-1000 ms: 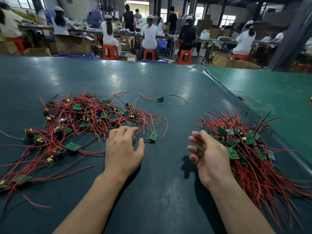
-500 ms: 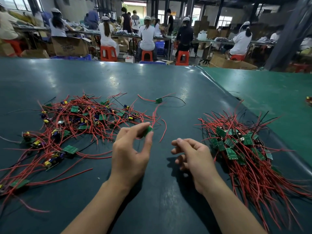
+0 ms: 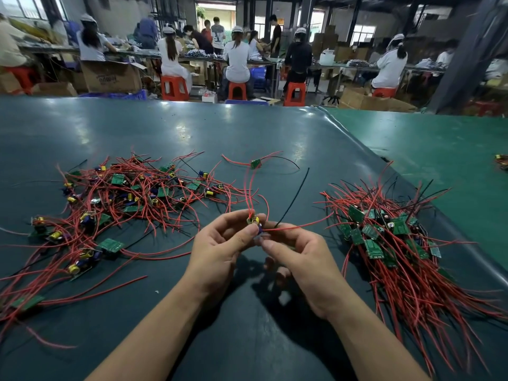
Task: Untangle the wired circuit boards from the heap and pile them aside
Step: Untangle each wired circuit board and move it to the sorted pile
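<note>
Step in hand: one wired circuit board (image 3: pixel 253 220) lifted clear of the tangled heap (image 3: pixel 123 199), held up over the dark green table mat (image 3: pixel 247 138) between both hands. Left hand (image 3: pixel 217 250) curled, thumb and forefinger pinching the board's left side. Right hand (image 3: pixel 305 255) curled too, fingertips (image 3: pixel 268 244) pinching the board's lower right edge, just beside the left thumb. Board small, partly hidden by fingers; yellow and purple parts showing toward the camera. Long axis hard to read at this size, looks roughly upright with a slight tilt, cannot say for sure.

Leads: two red wires (image 3: pixel 248 193) rising up and away from the hands, tips still near the heap's right fringe; one black wire (image 3: pixel 294 196) running up and to the right; one red wire (image 3: pixel 299 225) running out rightward, tip near the sorted pile (image 3: pixel 398 243).

Heap to the left of the left hand, pile to the right of the right hand. One stray board (image 3: pixel 255 163) beyond both hands, apart from either group.

Next, as a guess: check that the upward red leads are free of the heap, gather the wires roughly parallel, carry rightward, lay down with leads running along the pile's wires.
</note>
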The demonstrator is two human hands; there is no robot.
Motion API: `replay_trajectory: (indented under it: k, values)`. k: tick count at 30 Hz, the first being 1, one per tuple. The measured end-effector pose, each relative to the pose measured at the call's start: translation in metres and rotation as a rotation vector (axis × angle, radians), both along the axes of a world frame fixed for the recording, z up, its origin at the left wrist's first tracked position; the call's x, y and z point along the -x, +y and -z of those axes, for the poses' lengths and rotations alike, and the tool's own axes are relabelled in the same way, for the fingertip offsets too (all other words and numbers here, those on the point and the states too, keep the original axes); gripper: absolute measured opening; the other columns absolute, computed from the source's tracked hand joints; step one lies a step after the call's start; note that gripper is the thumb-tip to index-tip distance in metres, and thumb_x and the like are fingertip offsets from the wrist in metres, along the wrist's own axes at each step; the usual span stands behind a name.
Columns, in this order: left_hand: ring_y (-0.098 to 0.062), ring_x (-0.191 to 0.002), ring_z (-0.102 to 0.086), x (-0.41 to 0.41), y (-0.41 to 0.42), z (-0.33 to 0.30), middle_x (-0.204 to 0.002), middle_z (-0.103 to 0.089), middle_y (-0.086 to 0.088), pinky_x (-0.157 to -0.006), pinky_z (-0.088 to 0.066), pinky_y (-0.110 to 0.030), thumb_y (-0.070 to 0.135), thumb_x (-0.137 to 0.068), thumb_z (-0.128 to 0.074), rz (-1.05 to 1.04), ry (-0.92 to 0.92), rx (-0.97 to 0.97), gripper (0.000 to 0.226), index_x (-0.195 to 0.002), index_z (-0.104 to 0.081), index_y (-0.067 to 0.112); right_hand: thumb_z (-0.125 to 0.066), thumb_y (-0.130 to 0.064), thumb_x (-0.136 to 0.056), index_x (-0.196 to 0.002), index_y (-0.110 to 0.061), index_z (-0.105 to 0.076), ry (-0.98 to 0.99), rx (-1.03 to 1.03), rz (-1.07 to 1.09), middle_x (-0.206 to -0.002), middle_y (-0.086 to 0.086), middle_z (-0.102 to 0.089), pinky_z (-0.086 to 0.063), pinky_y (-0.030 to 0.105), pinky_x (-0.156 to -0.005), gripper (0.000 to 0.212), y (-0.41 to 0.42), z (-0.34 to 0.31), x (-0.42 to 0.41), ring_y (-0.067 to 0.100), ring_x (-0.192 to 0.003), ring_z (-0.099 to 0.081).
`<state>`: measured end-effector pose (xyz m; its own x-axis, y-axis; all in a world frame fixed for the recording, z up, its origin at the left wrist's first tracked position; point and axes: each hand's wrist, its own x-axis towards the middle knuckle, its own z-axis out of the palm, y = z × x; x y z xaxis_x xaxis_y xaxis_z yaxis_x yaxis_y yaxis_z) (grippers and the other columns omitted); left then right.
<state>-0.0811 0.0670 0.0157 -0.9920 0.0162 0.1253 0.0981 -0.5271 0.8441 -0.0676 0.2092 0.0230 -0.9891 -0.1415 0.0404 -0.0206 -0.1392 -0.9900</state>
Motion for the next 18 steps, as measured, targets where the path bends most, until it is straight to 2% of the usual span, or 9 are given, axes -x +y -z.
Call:
replay_trajectory:
  k: [5, 9, 14, 16, 18]
  values:
    - [-0.02, -0.086, -0.068, -0.0024, 0.0003, 0.003, -0.089, -0.073, -0.007, -0.079, -0.056, -0.029, 0.018, -0.06, -0.077, -0.003, 0.011, 0.146, 0.037, -0.093, -0.065, 0.007, -0.067, -0.011, -0.09, -0.084, -0.014, -0.077, 0.079, 0.021, 0.156, -0.073, 0.004, -0.071, -0.038, 0.019, -0.037, 0.011, 0.0028, 0.0003, 0.003, 0.013, -0.047, -0.055]
    - [-0.018, -0.078, -0.068, -0.0039, 0.0025, 0.002, -0.085, -0.073, -0.006, -0.075, -0.056, -0.026, 0.021, -0.064, -0.075, 0.042, -0.004, 0.15, 0.04, -0.099, -0.065, 0.004, -0.071, -0.015, -0.086, -0.082, -0.019, -0.079, 0.109, 0.012, 0.159, -0.072, 0.005, -0.072, -0.038, 0.019, -0.039, 0.009, 0.0061, -0.0014, 0.003, 0.013, -0.049, -0.054]
    - [-0.016, -0.07, -0.067, -0.0057, 0.0028, -0.0004, -0.078, -0.071, -0.008, -0.068, -0.055, -0.025, 0.016, -0.063, -0.077, -0.037, 0.024, 0.234, 0.037, -0.092, -0.062, -0.001, -0.073, -0.026, -0.081, -0.085, -0.022, -0.081, 0.038, 0.014, 0.111, -0.075, 0.004, -0.074, -0.039, 0.019, -0.04, 0.009, 0.0036, 0.0006, 0.0033, 0.011, -0.048, -0.053]
    - [-0.012, -0.066, -0.065, -0.0066, 0.0048, -0.0012, -0.072, -0.072, -0.002, -0.064, -0.054, -0.02, 0.012, -0.06, -0.079, -0.074, 0.064, 0.324, 0.033, -0.085, -0.063, -0.002, -0.075, -0.036, -0.073, -0.083, -0.019, -0.081, 0.029, -0.001, 0.129, -0.07, 0.006, -0.071, -0.039, 0.02, -0.04, 0.02, 0.0046, 0.0013, 0.0036, 0.012, -0.048, -0.052]
    - [-0.009, -0.065, -0.065, -0.0077, 0.0069, -0.0018, -0.07, -0.072, -0.001, -0.063, -0.053, -0.018, 0.01, -0.057, -0.081, -0.103, 0.084, 0.356, 0.031, -0.08, -0.064, -0.001, -0.076, -0.033, -0.074, -0.079, -0.016, -0.08, 0.036, -0.021, 0.169, -0.064, 0.008, -0.068, -0.038, 0.02, -0.039, 0.018, 0.0048, 0.0017, 0.004, 0.012, -0.046, -0.052]
